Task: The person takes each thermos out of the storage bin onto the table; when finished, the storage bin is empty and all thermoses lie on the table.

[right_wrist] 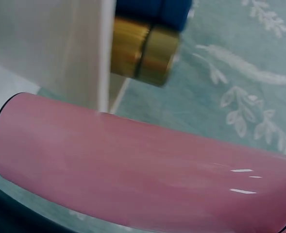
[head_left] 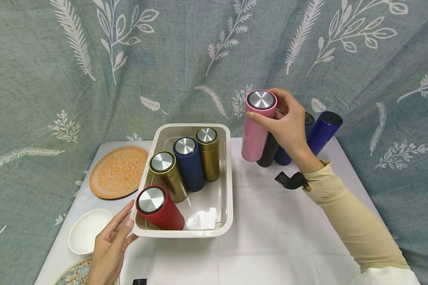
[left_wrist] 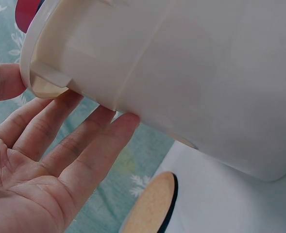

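My right hand (head_left: 289, 120) grips a pink thermos bottle (head_left: 255, 136) near its silver-topped lid, holding it upright to the right of a white plastic bin (head_left: 229, 178). The pink bottle (right_wrist: 143, 160) fills much of the right wrist view. My left hand (head_left: 110, 245) holds the bin's front left corner, thumb at the rim and fingers against the outer wall (left_wrist: 181, 77). Inside the bin are a red bottle (head_left: 169, 213), a gold bottle (head_left: 176, 186), a dark blue bottle (head_left: 192, 170) and another gold bottle (head_left: 211, 160). The red one leans.
Behind my right hand stand a black bottle (head_left: 267, 152), a dark blue bottle (head_left: 282, 156) and a tilted shiny blue bottle (head_left: 322, 132). An orange round mat (head_left: 119, 172), a white bowl (head_left: 89, 231) and a patterned plate (head_left: 73, 275) lie left of the bin. Leaf-patterned curtain surrounds the white table.
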Demonstrator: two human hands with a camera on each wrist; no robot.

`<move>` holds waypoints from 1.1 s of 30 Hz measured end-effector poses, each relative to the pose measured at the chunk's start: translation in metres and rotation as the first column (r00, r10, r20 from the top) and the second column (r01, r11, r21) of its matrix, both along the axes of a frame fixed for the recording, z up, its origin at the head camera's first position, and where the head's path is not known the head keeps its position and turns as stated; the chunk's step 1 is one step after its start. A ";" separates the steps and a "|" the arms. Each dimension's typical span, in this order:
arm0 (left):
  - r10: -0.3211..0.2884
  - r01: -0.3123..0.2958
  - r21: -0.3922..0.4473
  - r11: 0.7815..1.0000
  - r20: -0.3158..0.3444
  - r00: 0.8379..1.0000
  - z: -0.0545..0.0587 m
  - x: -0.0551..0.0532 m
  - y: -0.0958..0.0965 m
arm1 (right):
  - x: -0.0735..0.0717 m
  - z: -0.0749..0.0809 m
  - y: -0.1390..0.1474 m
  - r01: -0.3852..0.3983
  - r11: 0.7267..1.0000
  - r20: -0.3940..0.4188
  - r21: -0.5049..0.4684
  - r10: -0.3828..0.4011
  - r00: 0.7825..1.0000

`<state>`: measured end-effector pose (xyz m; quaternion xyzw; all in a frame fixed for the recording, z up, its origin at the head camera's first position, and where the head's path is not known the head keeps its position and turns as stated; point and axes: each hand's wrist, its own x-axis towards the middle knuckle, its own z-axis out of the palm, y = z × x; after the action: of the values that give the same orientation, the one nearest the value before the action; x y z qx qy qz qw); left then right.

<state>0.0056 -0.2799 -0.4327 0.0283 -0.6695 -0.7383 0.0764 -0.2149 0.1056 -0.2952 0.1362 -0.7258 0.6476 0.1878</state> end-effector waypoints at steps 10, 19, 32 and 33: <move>0.003 -0.003 -0.005 1.000 0.022 1.000 0.001 -0.001 0.000 | -0.015 -0.033 -0.009 0.054 0.986 0.081 0.156 -0.067 0.994; 0.011 -0.011 0.005 1.000 0.026 1.000 0.000 -0.001 0.001 | -0.021 -0.051 -0.019 0.079 0.973 0.080 0.216 -0.098 0.992; 0.014 -0.014 -0.001 1.000 0.026 1.000 0.001 -0.001 0.001 | -0.029 -0.082 -0.027 0.116 0.961 0.076 0.249 -0.139 0.987; 0.014 -0.014 0.000 1.000 0.024 1.000 0.001 -0.001 0.001 | -0.029 -0.084 -0.027 0.121 0.962 0.082 0.244 -0.145 0.986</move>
<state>0.0049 -0.2794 -0.4316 0.0417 -0.6703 -0.7373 0.0735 -0.2443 0.0784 -0.3791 0.0761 -0.8142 0.5476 0.1769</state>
